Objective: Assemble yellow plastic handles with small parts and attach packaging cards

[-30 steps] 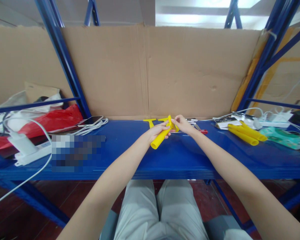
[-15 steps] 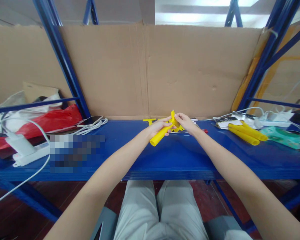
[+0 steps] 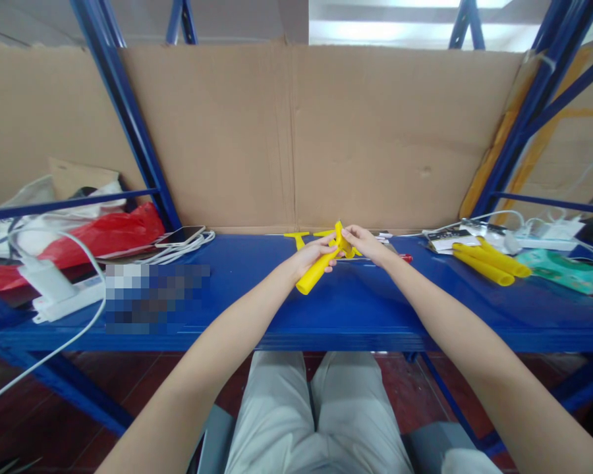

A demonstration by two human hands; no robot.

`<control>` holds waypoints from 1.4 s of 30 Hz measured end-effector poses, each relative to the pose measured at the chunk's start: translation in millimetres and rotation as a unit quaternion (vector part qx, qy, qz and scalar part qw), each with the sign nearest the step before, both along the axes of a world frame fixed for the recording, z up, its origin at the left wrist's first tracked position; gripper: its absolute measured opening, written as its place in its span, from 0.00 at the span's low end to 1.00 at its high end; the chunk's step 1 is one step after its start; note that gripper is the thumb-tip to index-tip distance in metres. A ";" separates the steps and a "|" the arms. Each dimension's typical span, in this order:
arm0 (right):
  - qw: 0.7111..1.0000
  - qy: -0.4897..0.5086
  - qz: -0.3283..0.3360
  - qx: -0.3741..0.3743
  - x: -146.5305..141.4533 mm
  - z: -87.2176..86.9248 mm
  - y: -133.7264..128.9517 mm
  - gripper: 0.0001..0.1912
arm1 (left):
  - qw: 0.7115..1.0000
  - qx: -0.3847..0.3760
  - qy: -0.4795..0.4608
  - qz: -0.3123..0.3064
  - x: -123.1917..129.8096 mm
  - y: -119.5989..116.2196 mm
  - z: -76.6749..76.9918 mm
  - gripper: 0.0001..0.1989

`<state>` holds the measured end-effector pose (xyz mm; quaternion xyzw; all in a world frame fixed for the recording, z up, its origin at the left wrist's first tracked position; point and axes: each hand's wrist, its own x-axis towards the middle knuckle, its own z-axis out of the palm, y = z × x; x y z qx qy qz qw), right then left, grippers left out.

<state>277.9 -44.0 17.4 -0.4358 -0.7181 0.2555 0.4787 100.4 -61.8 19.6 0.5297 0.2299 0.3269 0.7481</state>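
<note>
My left hand [image 3: 316,255] is wrapped round a yellow tube [image 3: 312,275], whose open end points down toward me. At the tube's far end is a yellow flared piece [image 3: 339,234]. The fingers of my right hand [image 3: 360,238] are closed on this piece from the right. Behind my hands, more yellow parts [image 3: 296,238] lie on the blue table [image 3: 257,289], partly hidden by my fingers. A small red object [image 3: 406,257] lies just right of my right wrist.
At the right lie yellow tubes [image 3: 489,263], a green packet [image 3: 563,270] and cables. On the left are a phone [image 3: 181,236], coiled white cable [image 3: 188,247], a power strip [image 3: 69,296] and a red bag [image 3: 103,234]. Cardboard [image 3: 217,138] stands behind the table.
The far end of the held yellow piece has shifted slightly left and the tube's near end slightly down. Both hands keep their hold. The whole view has shifted a little.
</note>
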 end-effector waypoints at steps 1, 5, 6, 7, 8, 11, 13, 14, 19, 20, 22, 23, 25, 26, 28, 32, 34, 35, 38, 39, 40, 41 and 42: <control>1.000 -0.005 -0.006 0.001 0.0 -1.0 0.9 0.20 | 1.000 -0.004 0.000 0.003 0.3 0.4 -0.9 0.31; 0.999 -0.020 -0.024 0.005 -1.0 -4.1 3.9 0.17 | 1.000 -0.019 0.005 0.004 0.9 1.9 -2.1 0.31; 0.999 -0.023 -0.028 0.005 -1.4 -4.4 4.4 0.16 | 1.000 -0.021 0.007 0.004 0.6 1.8 -1.4 0.32; 0.999 -0.025 -0.032 0.005 -1.5 -4.5 4.8 0.15 | 1.000 -0.023 0.009 0.006 0.1 1.4 -0.3 0.32; 0.999 -0.027 -0.037 0.006 -1.3 -4.3 5.2 0.15 | 1.000 -0.024 0.011 0.010 -0.7 0.6 1.2 0.32; 0.997 -0.029 -0.062 0.020 3.6 -1.2 6.6 0.15 | 0.999 -0.027 0.018 0.027 -3.9 -2.7 7.4 0.33; 0.994 -0.047 -0.087 0.038 12.0 3.5 7.6 0.13 | 0.998 -0.029 0.020 0.043 -6.2 -4.5 11.4 0.33; 0.992 -0.065 -0.099 0.045 17.7 6.7 8.1 0.12 | 0.998 -0.031 0.021 0.052 -7.2 -4.9 12.9 0.33; 0.977 -0.161 -0.134 0.044 52.9 23.3 11.2 0.10 | 0.995 -0.040 0.021 0.088 -11.2 -0.4 13.7 0.32; 0.973 -0.188 -0.130 0.036 59.1 24.6 11.8 0.10 | 0.995 -0.040 0.021 0.095 -12.1 1.5 13.2 0.33; 0.960 -0.246 -0.129 0.014 69.5 22.8 12.3 0.09 | 0.993 -0.040 0.024 0.107 -14.0 5.3 12.0 0.33; 0.952 -0.272 -0.138 0.008 73.8 19.6 12.2 0.09 | 0.992 -0.039 0.028 0.112 -14.8 7.1 11.4 0.33; 0.938 -0.304 -0.168 0.013 81.2 10.3 11.1 0.08 | 0.991 -0.040 0.039 0.121 -16.2 10.0 10.4 0.33; 0.933 -0.311 -0.179 0.017 84.9 5.3 10.3 0.07 | 0.990 -0.042 0.044 0.125 -16.6 11.0 9.8 0.33; 0.929 -0.323 -0.182 0.004 92.8 -2.7 8.7 0.07 | 0.989 -0.045 0.051 0.131 -17.0 12.0 8.9 0.33; 0.920 -0.351 -0.170 -0.023 110.1 -5.2 4.8 0.07 | 0.986 -0.042 0.081 0.139 -16.9 10.8 8.3 0.33; 0.921 -0.356 -0.152 -0.036 116.5 -3.2 2.3 0.06 | 0.984 -0.038 0.099 0.144 -16.8 9.6 8.4 0.33; 0.923 -0.356 -0.138 -0.045 118.7 -2.5 1.1 0.06 | 0.983 -0.037 0.105 0.146 -16.8 9.0 8.5 0.33; 0.929 -0.351 -0.100 -0.067 121.5 -2.8 -1.6 0.07 | 0.982 -0.037 0.112 0.149 -17.3 8.5 8.1 0.33; 0.929 -0.350 -0.093 -0.073 121.5 -3.5 -2.2 0.07 | 0.982 -0.037 0.113 0.150 -17.5 9.0 7.7 0.33; 0.929 -0.350 -0.088 -0.079 121.1 -4.4 -2.4 0.08 | 0.982 -0.038 0.112 0.149 -17.8 9.8 7.1 0.33; 0.929 -0.351 -0.083 -0.085 120.5 -5.2 -2.6 0.10 | 0.982 -0.039 0.110 0.148 -18.1 11.0 6.3 0.33; 0.928 -0.353 -0.078 -0.091 119.8 -6.0 -2.5 0.11 | 0.982 -0.040 0.108 0.147 -18.4 12.4 5.4 0.33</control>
